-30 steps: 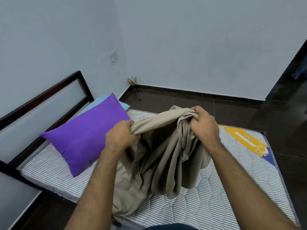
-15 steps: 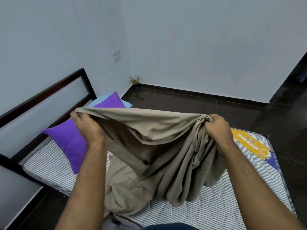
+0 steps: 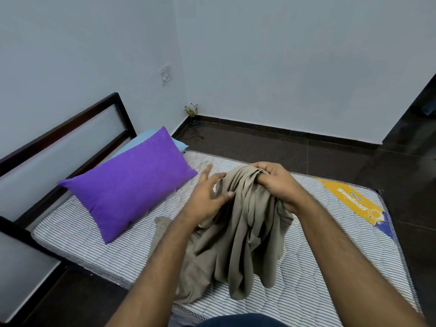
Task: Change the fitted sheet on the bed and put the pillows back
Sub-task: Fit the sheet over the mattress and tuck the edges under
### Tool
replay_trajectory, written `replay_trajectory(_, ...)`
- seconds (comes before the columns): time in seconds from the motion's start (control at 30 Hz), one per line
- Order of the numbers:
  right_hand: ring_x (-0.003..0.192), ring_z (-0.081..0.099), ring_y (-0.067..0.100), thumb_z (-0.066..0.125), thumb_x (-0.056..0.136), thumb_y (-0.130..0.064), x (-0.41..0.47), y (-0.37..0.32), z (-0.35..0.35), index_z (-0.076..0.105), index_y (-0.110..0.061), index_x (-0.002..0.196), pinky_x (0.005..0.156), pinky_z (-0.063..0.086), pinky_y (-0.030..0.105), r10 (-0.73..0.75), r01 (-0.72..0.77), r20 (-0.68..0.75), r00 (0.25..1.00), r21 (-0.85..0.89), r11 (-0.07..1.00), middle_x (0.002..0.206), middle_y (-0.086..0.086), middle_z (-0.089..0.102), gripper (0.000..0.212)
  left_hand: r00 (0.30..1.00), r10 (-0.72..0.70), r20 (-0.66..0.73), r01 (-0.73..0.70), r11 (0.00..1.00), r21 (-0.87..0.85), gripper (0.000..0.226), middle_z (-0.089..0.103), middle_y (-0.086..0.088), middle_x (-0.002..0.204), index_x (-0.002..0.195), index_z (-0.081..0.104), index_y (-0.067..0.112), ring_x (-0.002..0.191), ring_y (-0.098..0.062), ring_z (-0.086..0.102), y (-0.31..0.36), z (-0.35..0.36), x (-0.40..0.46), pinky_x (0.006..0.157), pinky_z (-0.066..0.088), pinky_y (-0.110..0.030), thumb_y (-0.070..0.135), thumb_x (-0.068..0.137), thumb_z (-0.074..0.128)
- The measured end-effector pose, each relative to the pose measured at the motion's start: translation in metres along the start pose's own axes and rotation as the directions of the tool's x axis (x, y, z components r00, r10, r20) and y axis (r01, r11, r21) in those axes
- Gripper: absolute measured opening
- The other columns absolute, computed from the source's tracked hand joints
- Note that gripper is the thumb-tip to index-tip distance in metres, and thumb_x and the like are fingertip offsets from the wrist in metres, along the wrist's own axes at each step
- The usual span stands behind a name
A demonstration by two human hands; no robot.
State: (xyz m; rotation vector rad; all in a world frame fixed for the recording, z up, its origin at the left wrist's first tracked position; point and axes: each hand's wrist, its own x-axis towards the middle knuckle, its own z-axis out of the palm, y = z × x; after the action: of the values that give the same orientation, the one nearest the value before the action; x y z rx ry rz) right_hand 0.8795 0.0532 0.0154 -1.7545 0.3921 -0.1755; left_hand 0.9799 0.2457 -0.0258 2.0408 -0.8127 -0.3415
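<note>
our right hand (image 3: 277,182) clenches the gathered top of the beige fitted sheet (image 3: 238,234), which hangs bunched onto the striped mattress (image 3: 330,267); our left hand (image 3: 207,197) is released just beside it. the purple pillow (image 3: 132,187) lies left, a blue pillow (image 3: 144,140) behind. bare mattress spreads right to its far edge.

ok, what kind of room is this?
Most likely a small bedroom. A bare striped mattress lies on a dark bed frame, with a purple pillow at the head end. The right hand grips a beige sheet bunched above the mattress.
</note>
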Motion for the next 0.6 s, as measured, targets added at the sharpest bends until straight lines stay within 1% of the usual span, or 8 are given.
replay_trajectory(0.03,0.101,0.073,0.025,0.057,0.095,-0.003,-0.001,-0.001,0.002,0.076,-0.013,0.106,0.092,0.057,0.041,-0.015,0.015,0.012,1.000,0.046,0.999,0.102,0.007,0.078,0.023,0.999,0.045,0.004,-0.045,0.998,-0.037,0.052,0.039,0.006,0.152,0.137,0.058,0.021,0.142,-0.011,0.037,0.004,0.009,-0.001,0.110,0.034,-0.019,0.022,0.089,0.075)
replay_trajectory(0.1,0.104,0.072,0.028,0.056,0.096,0.001,-0.003,-0.003,0.002,0.075,-0.013,0.111,0.095,0.057,0.043,-0.043,0.038,0.043,0.998,0.117,0.992,0.107,0.010,0.077,0.028,0.996,0.086,-0.020,-0.088,0.986,-0.141,0.048,0.060,0.007,0.125,0.131,0.060,0.021,0.116,-0.011,0.059,0.008,0.023,-0.005,0.096,0.049,-0.023,0.020,0.084,0.071)
replay_trajectory(0.23,0.113,0.069,0.026,0.060,0.096,0.002,-0.009,0.001,-0.007,0.072,-0.015,0.122,0.098,0.055,0.038,-0.085,0.063,0.146,0.986,0.153,0.986,0.118,0.007,0.074,0.033,0.996,0.044,-0.072,-0.059,0.972,-0.229,0.029,0.071,0.016,0.090,0.106,0.070,0.022,0.082,0.007,0.062,0.002,0.015,-0.006,0.076,0.046,-0.014,0.006,0.083,0.079)
replay_trajectory(0.33,0.106,0.071,0.020,0.058,0.096,0.006,-0.010,0.006,-0.019,0.074,-0.011,0.115,0.094,0.056,0.033,-0.065,0.058,0.133,0.989,0.060,0.997,0.114,0.006,0.076,0.030,0.955,0.029,-0.294,-0.095,0.972,-0.213,0.033,0.072,0.015,0.086,0.089,0.073,0.030,0.084,0.005,0.064,-0.002,-0.012,0.000,0.078,0.047,-0.021,-0.003,0.083,0.071)
replay_trajectory(0.43,0.088,0.071,0.015,0.054,0.094,0.009,-0.009,0.016,-0.029,0.076,-0.010,0.098,0.081,0.056,0.034,-0.060,0.069,0.084,0.995,-0.109,0.992,0.097,0.010,0.077,0.030,0.818,-0.001,-0.575,-0.085,0.989,-0.122,0.024,0.073,0.002,0.095,0.097,0.075,0.024,0.091,-0.014,0.067,-0.005,-0.044,0.012,0.083,0.053,-0.032,0.009,0.083,0.061)
replay_trajectory(0.53,0.078,0.067,0.009,0.053,0.091,0.003,-0.004,0.026,-0.040,0.075,-0.020,0.086,0.076,0.052,0.034,-0.074,0.047,-0.092,0.993,-0.274,0.961,0.083,0.000,0.076,0.032,0.555,-0.174,-0.814,0.016,0.980,-0.198,0.025,0.075,-0.008,0.100,0.108,0.075,0.016,0.093,-0.026,0.067,-0.008,-0.084,0.026,0.083,0.050,-0.031,0.015,0.092,0.056)
replay_trajectory(0.57,0.076,0.066,0.009,0.054,0.090,0.001,-0.003,0.027,-0.043,0.073,-0.021,0.084,0.074,0.051,0.033,-0.073,0.034,-0.112,0.991,-0.315,0.949,0.080,-0.002,0.075,0.030,0.477,-0.198,-0.856,0.036,0.978,-0.206,0.029,0.073,-0.012,0.111,0.118,0.072,0.014,0.104,-0.028,0.066,-0.009,-0.098,0.032,0.088,0.047,-0.026,0.016,0.096,0.053)
replay_trajectory(0.6,0.075,0.064,0.010,0.054,0.089,-0.001,-0.003,0.028,-0.045,0.073,-0.021,0.083,0.072,0.049,0.033,-0.068,0.021,-0.123,0.990,-0.347,0.937,0.078,-0.003,0.074,0.028,0.451,-0.225,-0.863,0.050,0.972,-0.227,0.036,0.066,-0.014,0.131,0.133,0.064,0.011,0.122,-0.029,0.060,-0.012,-0.115,0.041,0.096,0.041,-0.021,0.016,0.100,0.050)
